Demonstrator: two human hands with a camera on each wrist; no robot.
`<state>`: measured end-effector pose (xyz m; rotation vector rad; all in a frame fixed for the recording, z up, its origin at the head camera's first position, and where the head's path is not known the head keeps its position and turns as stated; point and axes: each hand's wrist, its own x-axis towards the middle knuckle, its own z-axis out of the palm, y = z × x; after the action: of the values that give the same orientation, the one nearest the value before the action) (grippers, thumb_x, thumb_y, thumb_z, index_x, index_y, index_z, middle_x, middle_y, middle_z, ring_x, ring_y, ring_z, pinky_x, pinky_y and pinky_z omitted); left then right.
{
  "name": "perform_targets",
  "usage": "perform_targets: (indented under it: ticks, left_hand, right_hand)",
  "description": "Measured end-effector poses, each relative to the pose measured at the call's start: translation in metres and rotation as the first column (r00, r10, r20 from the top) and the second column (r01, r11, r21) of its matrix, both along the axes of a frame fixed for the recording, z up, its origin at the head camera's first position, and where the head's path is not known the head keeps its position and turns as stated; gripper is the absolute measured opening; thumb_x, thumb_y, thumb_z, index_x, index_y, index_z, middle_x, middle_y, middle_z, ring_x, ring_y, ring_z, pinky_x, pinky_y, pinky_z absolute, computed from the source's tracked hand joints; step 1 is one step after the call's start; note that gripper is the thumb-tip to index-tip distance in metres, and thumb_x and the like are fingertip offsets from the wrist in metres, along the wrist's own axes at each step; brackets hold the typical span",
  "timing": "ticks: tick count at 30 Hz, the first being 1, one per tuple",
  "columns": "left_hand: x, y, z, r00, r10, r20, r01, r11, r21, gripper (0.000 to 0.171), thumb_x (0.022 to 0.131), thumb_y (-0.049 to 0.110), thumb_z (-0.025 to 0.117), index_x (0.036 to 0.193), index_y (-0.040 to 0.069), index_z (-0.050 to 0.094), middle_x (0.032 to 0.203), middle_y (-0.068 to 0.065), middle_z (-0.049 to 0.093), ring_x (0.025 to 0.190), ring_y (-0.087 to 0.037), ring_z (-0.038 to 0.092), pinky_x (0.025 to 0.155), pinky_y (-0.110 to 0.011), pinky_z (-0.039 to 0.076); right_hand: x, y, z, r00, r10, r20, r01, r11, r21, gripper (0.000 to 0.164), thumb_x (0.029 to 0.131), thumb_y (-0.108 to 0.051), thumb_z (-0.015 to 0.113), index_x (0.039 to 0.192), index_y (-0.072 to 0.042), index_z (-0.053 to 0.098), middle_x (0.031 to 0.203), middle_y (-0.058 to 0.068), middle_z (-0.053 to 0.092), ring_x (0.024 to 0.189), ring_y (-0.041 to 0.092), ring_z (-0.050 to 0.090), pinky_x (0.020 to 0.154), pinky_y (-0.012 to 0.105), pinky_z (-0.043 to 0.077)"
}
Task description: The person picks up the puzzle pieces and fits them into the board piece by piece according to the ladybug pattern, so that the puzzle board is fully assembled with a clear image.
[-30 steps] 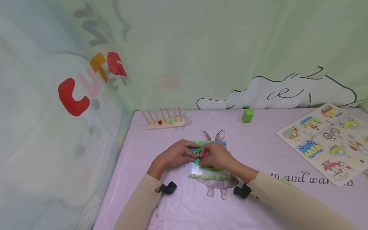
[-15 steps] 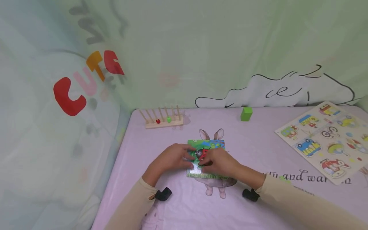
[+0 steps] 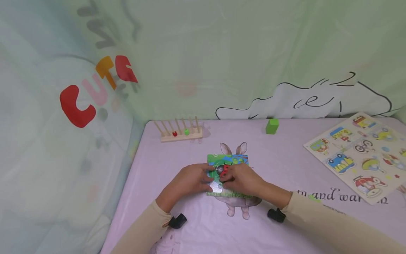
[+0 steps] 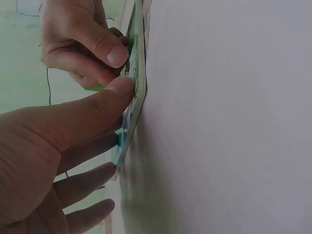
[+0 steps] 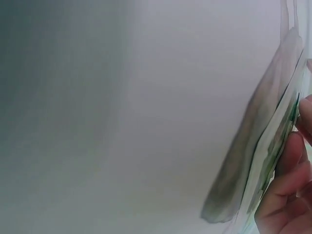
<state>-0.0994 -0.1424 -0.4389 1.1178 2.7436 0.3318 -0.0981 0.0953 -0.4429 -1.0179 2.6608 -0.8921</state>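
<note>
A small square picture puzzle (image 3: pixel 215 188) with a red-and-black ladybug (image 3: pixel 224 171) on a green and blue ground lies on the table in front of me. Along its left edge, my left hand (image 3: pixel 191 179) rests with spread fingers; in the left wrist view its thumb (image 4: pixel 119 87) touches the board's near edge. My right hand (image 3: pixel 242 179) lies over the puzzle's right half, fingers curled and thumb tucked under, pinching at a puzzle piece by the ladybug's body. That hand covers the ladybug's right part and most of the piece.
A wooden peg stand (image 3: pixel 182 138) with a red and a green bead stands at the back left. Behind to the right is a green block (image 3: pixel 272 126). A large vehicle puzzle board (image 3: pixel 358 155) lies at the far right. Fabric walls close off the back and left.
My left hand has drawn back leftward from the middle of the puzzle to its left edge. The right hand has shifted slightly right and down, uncovering the ladybug's head and red body.
</note>
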Motion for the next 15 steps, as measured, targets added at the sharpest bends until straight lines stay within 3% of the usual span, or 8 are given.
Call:
perform_targets:
  ticks: [10,15]
  left_hand:
    - [0.0013,-0.0022,-0.0034,0.999,0.005,0.037,-0.007,0.997,0.071,0.035,0.079,0.039,0.086,0.106,0.016,0.083,0.141,-0.002,0.065,0.132,-0.019,0.060,0.100,-0.034,0.054]
    - [-0.0008,-0.0025,-0.0048,0.998,-0.030,0.050,0.024,0.994,0.109,0.033,0.081,0.034,0.086,0.105,0.012,0.083,0.138,-0.005,0.066,0.127,-0.019,0.063,0.103,-0.032,0.052]
  right_hand:
    - [-0.0061,-0.0050,0.0019,1.000,0.020,-0.013,-0.020,1.000,0.018,0.016,0.076,-0.014,0.089,0.092,-0.013,0.085,0.086,-0.003,0.078,0.083,0.011,0.071,0.066,0.019,0.051]
    - [-0.0085,-0.0036,0.0039,0.999,0.052,0.016,-0.052,0.999,0.012,0.017,0.076,-0.013,0.089,0.093,-0.011,0.084,0.086,-0.002,0.079,0.083,0.010,0.071,0.066,0.019,0.052]
